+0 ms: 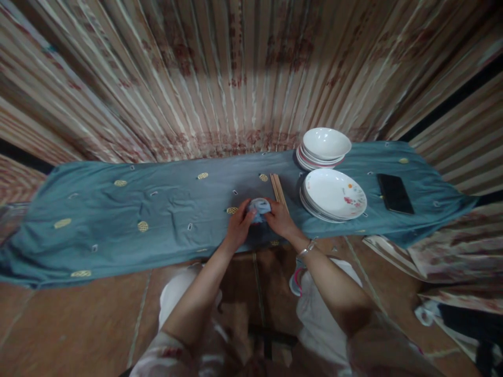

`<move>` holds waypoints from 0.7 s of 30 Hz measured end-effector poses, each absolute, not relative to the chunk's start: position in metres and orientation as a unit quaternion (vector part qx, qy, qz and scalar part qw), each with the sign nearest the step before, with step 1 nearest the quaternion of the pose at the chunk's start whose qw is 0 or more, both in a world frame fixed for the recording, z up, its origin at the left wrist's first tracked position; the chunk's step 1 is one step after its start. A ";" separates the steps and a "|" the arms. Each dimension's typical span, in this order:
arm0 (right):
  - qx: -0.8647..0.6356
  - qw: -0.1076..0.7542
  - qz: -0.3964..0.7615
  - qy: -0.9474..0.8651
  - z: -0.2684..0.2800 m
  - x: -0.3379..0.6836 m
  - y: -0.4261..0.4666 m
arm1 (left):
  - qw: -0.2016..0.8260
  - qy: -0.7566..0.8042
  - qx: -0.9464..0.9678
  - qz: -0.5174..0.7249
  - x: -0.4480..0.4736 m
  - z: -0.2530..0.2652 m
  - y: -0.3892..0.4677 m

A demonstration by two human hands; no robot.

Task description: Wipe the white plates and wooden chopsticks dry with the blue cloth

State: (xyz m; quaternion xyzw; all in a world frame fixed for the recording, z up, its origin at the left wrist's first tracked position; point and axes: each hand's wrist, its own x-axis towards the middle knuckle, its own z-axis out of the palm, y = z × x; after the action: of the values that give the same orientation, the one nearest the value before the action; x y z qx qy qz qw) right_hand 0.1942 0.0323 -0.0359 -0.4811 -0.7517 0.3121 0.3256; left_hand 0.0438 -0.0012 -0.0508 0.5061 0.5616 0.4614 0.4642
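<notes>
Both hands meet on a small pale blue cloth bundle (259, 208), which sits near the front edge of a long blue-green cloth (157, 209) spread over the floor and dotted with small yellow patches. The left hand (238, 226) curls its grip around the left side of the bundle, fingers bent and closed against it; the right hand (280, 217) does the same from the right side, thumb and fingers pressed to the fabric, so that the bundle is held between the two palms. A bracelet (307, 247) circles the right wrist. Just to the right of the bundle, touching or nearly touching the right hand's fingers, lies a bunch of wooden chopsticks (278, 188), set lengthwise and pointing away from the person. Further right of the bundle stands a stack of white plates (334, 195) with a flower print on the top one, and behind that stack, farther from the bundle, a second stack of white bowls and plates (324, 146) with pink rims. A black phone (395, 193) lies flat on the cloth beyond the plates, well apart from the bundle. Behind everything hangs a striped curtain (236, 78). Below the bundle is reddish tiled floor (78, 319).
</notes>
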 end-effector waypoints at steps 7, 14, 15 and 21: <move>-0.477 0.294 0.286 -0.777 -0.033 0.171 0.031 | 0.487 0.547 0.501 0.461 0.035 -0.048 -0.009; -0.446 0.290 0.273 -0.802 -0.034 0.166 0.029 | 0.471 0.564 0.500 0.458 0.030 -0.047 -0.010; -0.443 0.292 0.268 -0.804 -0.036 0.166 0.028 | 0.467 0.566 0.505 0.454 0.030 -0.047 -0.010; -0.452 0.291 0.215 -0.815 -0.039 0.167 0.025 | 0.359 0.585 0.590 0.425 0.025 -0.051 -0.011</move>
State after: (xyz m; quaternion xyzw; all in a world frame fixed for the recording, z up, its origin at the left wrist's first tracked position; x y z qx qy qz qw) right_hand 0.1666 0.0251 -0.0390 -0.4522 -0.8152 0.2150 0.2911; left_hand 0.0249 -0.0105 -0.0511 0.5904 0.5848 0.4252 0.3585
